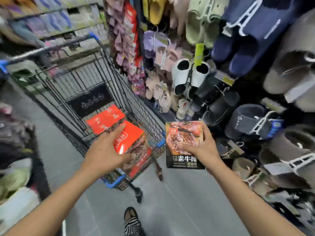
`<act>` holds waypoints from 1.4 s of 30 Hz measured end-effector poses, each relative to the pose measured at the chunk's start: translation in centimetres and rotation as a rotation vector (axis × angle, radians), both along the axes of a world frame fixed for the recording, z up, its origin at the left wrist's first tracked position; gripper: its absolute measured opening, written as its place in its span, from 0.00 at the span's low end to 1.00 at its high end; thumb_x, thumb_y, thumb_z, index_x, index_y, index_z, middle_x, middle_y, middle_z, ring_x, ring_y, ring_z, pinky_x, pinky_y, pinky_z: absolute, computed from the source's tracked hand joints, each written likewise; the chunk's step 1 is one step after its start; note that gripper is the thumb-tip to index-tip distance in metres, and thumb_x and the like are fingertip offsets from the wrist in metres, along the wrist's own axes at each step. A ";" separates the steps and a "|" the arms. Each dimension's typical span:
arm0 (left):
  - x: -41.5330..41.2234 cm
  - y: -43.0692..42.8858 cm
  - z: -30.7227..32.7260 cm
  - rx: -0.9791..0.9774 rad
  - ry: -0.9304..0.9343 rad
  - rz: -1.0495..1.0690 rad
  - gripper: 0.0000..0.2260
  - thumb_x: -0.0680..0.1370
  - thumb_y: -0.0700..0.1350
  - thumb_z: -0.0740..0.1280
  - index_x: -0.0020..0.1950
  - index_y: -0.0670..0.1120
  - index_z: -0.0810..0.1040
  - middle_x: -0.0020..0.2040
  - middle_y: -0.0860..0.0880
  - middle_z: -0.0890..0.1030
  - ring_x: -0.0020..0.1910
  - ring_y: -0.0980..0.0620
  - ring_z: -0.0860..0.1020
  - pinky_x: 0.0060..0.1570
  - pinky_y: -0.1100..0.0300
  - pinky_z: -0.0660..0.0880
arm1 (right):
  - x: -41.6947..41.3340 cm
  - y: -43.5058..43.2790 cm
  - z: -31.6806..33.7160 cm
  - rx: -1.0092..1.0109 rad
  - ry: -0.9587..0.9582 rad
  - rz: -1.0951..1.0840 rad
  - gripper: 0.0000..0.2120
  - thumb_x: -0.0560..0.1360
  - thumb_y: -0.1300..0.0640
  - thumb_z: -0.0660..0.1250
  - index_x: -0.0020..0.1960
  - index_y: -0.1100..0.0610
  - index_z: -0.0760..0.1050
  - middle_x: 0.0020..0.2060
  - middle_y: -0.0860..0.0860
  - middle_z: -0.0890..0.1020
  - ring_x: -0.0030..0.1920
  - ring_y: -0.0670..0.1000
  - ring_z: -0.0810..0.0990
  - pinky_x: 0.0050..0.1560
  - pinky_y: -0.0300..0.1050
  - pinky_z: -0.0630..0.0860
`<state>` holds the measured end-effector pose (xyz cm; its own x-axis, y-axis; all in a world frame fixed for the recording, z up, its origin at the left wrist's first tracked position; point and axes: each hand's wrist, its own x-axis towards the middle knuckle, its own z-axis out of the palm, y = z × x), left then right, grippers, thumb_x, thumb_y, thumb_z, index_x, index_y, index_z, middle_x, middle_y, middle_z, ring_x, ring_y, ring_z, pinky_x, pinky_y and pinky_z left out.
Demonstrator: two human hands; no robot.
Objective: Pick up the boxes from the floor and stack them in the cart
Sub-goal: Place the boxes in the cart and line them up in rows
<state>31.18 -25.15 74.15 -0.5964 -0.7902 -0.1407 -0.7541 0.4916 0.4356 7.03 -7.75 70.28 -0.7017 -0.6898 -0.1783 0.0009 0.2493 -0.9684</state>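
Head view is showing the left hand (109, 147) holding a red box (131, 142) at the near corner of the cart (136, 106). The fingers are lying across its top and the thumb is curling round its near edge. The box is tilting above the wire rim instead of lying flat inside; whether it is touching the wire cannot be told. A lower red box (105, 119) is lying deeper in the basket, just beyond it. The right hand (202, 145) is gripping a dark box (184, 143) by its right side, with the thumb pressing on the printed front. It is holding that box upright in the air outside the cart, right of the rim and near the rack of slippers (187, 74). Judging from this, the main risk is sitting with the red box. If the left hand is letting go while the box is leaning like that, it is likely sliding off the corner to the floor (179, 201), or landing askew on the box below and spoiling the stack. The dark box is being held on one side only, so a quick swing toward the basket is risking a slip or a knock against the wire wall. The cart is standing on wheels, so a push on its corner could be rolling it away.
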 end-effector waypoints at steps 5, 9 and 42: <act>4.4 -9.4 -3.2 -0.030 -0.039 0.081 0.45 0.60 0.62 0.71 0.75 0.63 0.58 0.58 0.46 0.74 0.60 0.44 0.73 0.56 0.54 0.71 | 3.6 -11.8 -1.3 0.060 0.098 0.121 0.53 0.51 0.53 0.86 0.71 0.52 0.65 0.61 0.50 0.79 0.60 0.49 0.79 0.65 0.55 0.74; 5.4 -14.7 -6.7 -0.030 -0.080 0.097 0.44 0.65 0.60 0.74 0.76 0.62 0.56 0.58 0.45 0.73 0.59 0.43 0.73 0.56 0.55 0.70 | 5.3 -18.5 -3.6 0.113 0.120 0.189 0.57 0.55 0.55 0.85 0.77 0.50 0.58 0.68 0.45 0.70 0.66 0.44 0.71 0.67 0.36 0.64; 0.6 -28.2 -36.8 0.407 0.053 0.534 0.60 0.65 0.61 0.76 0.75 0.55 0.30 0.78 0.39 0.42 0.77 0.41 0.43 0.75 0.45 0.49 | -0.2 -43.2 -33.7 0.413 -0.139 0.585 0.53 0.54 0.32 0.79 0.73 0.44 0.63 0.66 0.47 0.75 0.66 0.47 0.74 0.66 0.52 0.72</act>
<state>31.75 -53.30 37.37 -0.1529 -0.8688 -0.4710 -0.8208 -0.1538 0.5502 6.86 -50.95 36.58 -0.1902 -0.8022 -0.5659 -0.1282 0.5918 -0.7958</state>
